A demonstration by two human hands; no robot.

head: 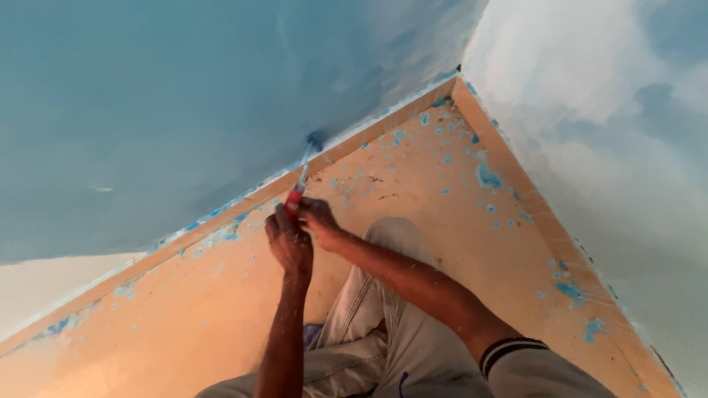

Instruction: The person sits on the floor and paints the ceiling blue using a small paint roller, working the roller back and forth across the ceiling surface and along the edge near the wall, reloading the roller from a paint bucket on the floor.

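Crouching in a room corner, we keep both hands bunched together on one small paint roller (304, 168): our left hand (289, 242) wraps the lower part of the red grip, fingers closed round it, and our right hand (318, 220) closes on the same grip just beside and slightly above, the two hands touching. We judge the double hold is there to steady the thin metal stem, which runs up and away from the knuckles to a small blue-coated roller head (315, 140) pressed where the blue wall (162, 96) meets the skirting strip (243, 203). That strip lies just beyond our fingertips; working so low likely explains the bent knee in pale trousers (383, 295) directly under our right forearm. Beyond and to the right of the hands, the tan floor (413, 214) carries blue paint spatters (488, 178), thickest toward the corner and along the second skirting under the patchy pale wall (590, 110). No packages, labels or signs show anywhere near the hands; nothing printed is in view. A dark striped cuff (509, 348) sits well back up our right arm.
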